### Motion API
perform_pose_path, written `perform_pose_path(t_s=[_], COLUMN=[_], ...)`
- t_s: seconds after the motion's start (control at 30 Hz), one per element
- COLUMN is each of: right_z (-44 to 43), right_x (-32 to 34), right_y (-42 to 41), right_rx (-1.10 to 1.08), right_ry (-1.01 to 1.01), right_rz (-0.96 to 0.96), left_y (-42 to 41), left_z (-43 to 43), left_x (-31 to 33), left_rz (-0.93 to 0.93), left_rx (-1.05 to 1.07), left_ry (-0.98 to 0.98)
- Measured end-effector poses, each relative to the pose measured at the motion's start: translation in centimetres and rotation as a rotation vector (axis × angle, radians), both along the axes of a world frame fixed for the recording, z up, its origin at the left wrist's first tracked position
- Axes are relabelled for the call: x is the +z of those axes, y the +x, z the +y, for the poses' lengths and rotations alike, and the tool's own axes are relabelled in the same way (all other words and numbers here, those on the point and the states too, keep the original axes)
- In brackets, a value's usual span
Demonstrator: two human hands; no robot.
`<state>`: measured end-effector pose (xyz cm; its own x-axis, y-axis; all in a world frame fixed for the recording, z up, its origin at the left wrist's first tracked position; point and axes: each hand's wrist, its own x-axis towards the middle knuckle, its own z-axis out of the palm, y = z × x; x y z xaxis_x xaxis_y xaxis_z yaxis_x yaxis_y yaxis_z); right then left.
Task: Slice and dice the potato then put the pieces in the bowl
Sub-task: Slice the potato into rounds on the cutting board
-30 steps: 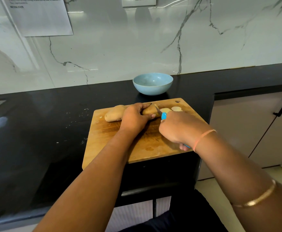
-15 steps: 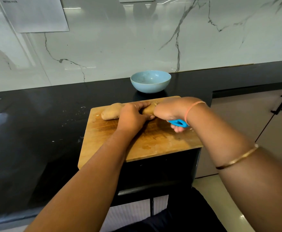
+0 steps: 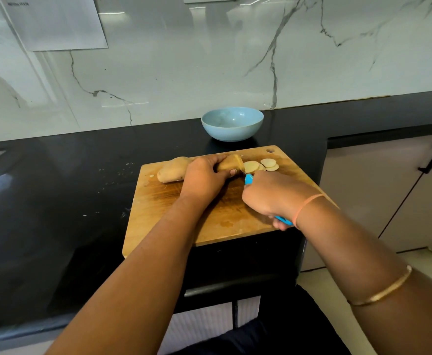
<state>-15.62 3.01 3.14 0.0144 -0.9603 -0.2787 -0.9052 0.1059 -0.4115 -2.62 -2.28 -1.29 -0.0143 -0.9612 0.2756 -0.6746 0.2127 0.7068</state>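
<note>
In the right grip (image 3: pixel 268 196), fingers curled tight round the blue handle of the knife (image 3: pixel 248 179), blade up against the cut face of the potato (image 3: pixel 229 162). In the left grip (image 3: pixel 204 178), clamps the potato from above at mid-length, fingertips just beside the blade. Lies crosswise on the cutting board (image 3: pixel 158 213), long axis left to right, uncut bulk running left from the blade, under and past the left grip. Shows the slices (image 3: pixel 251 166) flat, just right of the blade. Calls, most likely, for the next cut one step leftward along that axis, toward the left fingertips. Finds the bowl (image 3: pixel 233 124) past the board's far edge on the desk (image 3: pixel 56 201), no pieces visible inside
</note>
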Motion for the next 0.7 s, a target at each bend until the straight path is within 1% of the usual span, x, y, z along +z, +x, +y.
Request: perform_pose_path(t_s=[0.03, 0.1, 0.33, 0.5, 0.7], right_z=[0.6, 1.4, 1.7, 2.3, 1.0], right_x=[0.1, -0.2, 0.2, 0.4, -0.7], right_y=[-0.2, -0.7, -1.2, -2.7, -4.0], right_rx=[-0.002, -0.003, 0.020, -0.021, -0.104], right_ry=[0.043, 0.063, 0.080, 0.134, 0.088], right_rz=[-0.020, -0.063, 0.023, -0.061, -0.209], left_y=[-0.1, -0.1, -0.3, -0.2, 0.0], left_z=[0.0, 0.0, 0.1, 0.1, 0.4], left_x=[0.1, 0.2, 0.3, 0.3, 0.3], left_rz=[-0.013, -0.035, -0.099, -0.074, -0.067], left_rx=[0.011, 0.026, 0.051, 0.065, 0.043], left_ry=[0.007, 0.017, 0.028, 0.035, 0.005])
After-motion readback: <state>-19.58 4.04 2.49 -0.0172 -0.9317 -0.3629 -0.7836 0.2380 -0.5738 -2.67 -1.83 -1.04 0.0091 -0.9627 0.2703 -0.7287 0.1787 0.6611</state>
